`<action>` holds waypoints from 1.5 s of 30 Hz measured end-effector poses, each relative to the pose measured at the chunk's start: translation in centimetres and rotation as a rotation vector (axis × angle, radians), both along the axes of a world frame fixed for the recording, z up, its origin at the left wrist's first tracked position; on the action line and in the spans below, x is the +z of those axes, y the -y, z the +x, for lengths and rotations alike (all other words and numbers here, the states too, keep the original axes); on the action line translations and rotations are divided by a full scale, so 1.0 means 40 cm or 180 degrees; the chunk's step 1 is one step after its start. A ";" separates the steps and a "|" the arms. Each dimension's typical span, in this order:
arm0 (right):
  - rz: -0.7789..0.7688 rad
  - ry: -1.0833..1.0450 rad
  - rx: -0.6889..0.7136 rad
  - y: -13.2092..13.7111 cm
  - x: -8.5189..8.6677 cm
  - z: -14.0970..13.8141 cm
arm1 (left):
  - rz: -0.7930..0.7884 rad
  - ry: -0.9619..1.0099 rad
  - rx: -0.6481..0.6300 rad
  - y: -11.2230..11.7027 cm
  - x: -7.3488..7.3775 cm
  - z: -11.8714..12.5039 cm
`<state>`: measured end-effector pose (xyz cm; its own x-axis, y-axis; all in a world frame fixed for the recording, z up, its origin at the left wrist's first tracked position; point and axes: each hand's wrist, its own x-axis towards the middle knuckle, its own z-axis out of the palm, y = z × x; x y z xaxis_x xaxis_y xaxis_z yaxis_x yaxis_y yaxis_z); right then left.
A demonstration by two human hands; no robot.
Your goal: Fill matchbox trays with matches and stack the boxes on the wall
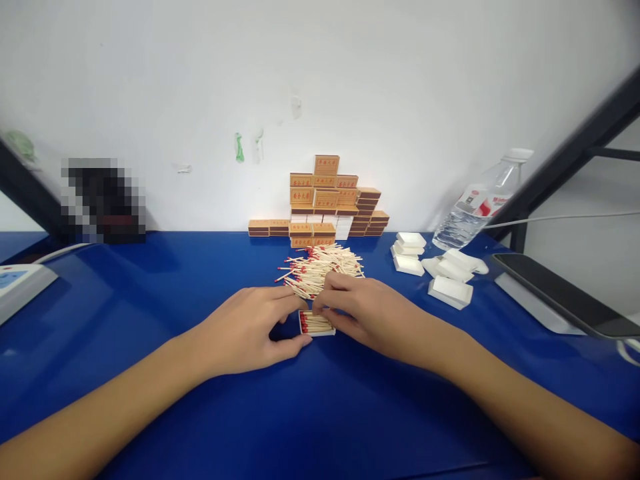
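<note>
A small white matchbox tray (320,334) lies on the blue table, with red-headed matches (314,323) side by side in it. My left hand (250,331) grips the tray's left end, thumb at the near corner and fingers at the far one. Over the tray's right part, my right hand (367,310) is closed, its fingertips bent down onto the matches; whether it pinches any is hidden. Just beyond both hands spreads a loose heap of matches (327,265), many of their red heads pointing left.
Brown matchboxes (301,196) are stacked against the wall behind the heap. On the right are empty white trays (451,292), a tilted water bottle (477,200) and a phone (565,293) on a white stand. A white device (25,287) sits at the left edge.
</note>
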<state>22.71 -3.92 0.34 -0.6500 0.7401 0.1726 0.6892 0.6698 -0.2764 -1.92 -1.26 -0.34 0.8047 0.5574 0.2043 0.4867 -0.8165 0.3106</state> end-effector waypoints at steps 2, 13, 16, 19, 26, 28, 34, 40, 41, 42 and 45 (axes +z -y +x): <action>-0.0003 -0.0018 -0.0012 0.002 0.003 0.000 | 0.0011 0.0013 0.0007 -0.001 -0.001 0.000; -0.0152 -0.0095 0.0065 0.011 0.018 -0.007 | 0.0036 0.0065 -0.0022 0.000 -0.002 -0.001; -0.0143 -0.0052 0.0035 0.010 0.018 -0.007 | 0.0022 0.0049 -0.0021 0.000 0.000 -0.001; -0.0044 -0.0018 -0.0030 0.007 0.019 -0.001 | 0.0030 0.0072 -0.0037 -0.001 0.000 0.001; 0.0548 -0.0280 -0.0651 -0.049 0.045 0.077 | 0.0069 0.0046 0.0053 0.000 -0.006 -0.001; 0.0511 -0.0067 -0.0904 -0.065 0.047 0.097 | 0.0056 0.0071 0.0089 0.000 -0.006 0.000; 0.0033 0.0043 -0.0890 -0.064 0.016 0.070 | 0.0034 0.0086 0.0152 -0.001 -0.002 0.005; 0.0033 0.0069 -0.1008 -0.059 -0.011 0.046 | -0.0037 0.0060 0.0225 -0.004 -0.001 0.005; 0.0011 0.0089 -0.1022 -0.061 -0.011 0.049 | -0.0052 0.0052 0.0221 -0.005 -0.002 0.005; -0.0005 0.0101 -0.1036 -0.064 -0.010 0.053 | -0.0066 0.0044 0.0223 -0.005 -0.003 0.004; 0.0024 -0.0037 -0.1031 -0.069 0.000 0.060 | -0.0086 0.0034 0.0265 -0.006 -0.005 0.005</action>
